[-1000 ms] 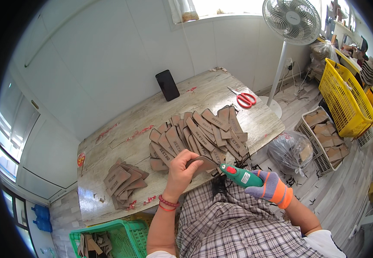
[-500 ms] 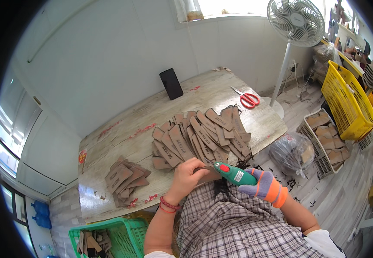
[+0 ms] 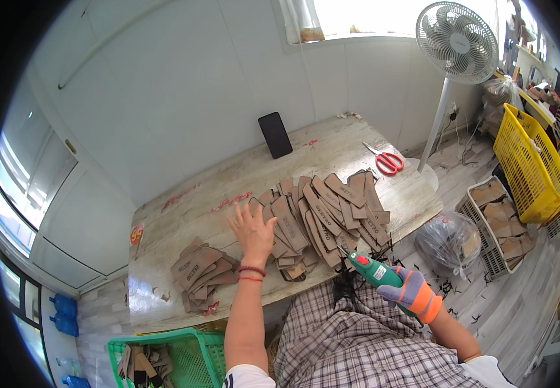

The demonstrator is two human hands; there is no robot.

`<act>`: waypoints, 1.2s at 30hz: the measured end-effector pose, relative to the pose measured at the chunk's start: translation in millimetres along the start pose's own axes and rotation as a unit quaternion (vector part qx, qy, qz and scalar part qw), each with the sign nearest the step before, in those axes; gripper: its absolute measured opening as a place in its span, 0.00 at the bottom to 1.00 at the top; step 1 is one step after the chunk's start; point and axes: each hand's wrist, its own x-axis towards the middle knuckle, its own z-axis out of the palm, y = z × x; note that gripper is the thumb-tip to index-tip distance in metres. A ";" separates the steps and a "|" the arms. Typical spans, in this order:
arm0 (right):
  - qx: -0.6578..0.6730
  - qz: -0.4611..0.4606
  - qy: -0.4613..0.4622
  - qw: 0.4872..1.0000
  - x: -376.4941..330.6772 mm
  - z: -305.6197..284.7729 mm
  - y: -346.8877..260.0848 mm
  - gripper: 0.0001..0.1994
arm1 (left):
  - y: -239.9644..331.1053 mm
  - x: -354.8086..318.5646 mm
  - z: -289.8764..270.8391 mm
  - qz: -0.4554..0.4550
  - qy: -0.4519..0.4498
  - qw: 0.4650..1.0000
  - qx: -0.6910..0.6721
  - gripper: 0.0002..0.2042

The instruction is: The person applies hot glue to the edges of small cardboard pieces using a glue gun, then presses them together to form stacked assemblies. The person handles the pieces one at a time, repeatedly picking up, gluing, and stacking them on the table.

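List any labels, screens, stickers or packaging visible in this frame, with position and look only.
Phone: dark blank screen, leaning on the wall at the table's back.
Brown tags: printed strips fanned across the table, under the left hand.
Round sticker: red and yellow, table's left edge.

Tool [image 3: 378,272] tip hidden behind table [image 3: 183,220] edge; green basket [image 3: 163,355] cut off at lower rim.

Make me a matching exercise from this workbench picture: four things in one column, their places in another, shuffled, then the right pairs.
1. scissors
2. phone
3. green tool
4. green basket

a. leaning against the wall
b. in the gloved right hand
c. on the floor, lower left
d. flat on the table, near the fan

Pairs: 1-d, 2-a, 3-b, 4-c
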 end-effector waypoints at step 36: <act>0.105 -0.024 0.089 0.990 5.7 6.7 -6.7 0.25 | 177.9 -56.5 -42.1 -0.344 -0.020 0.396 -0.851 0.04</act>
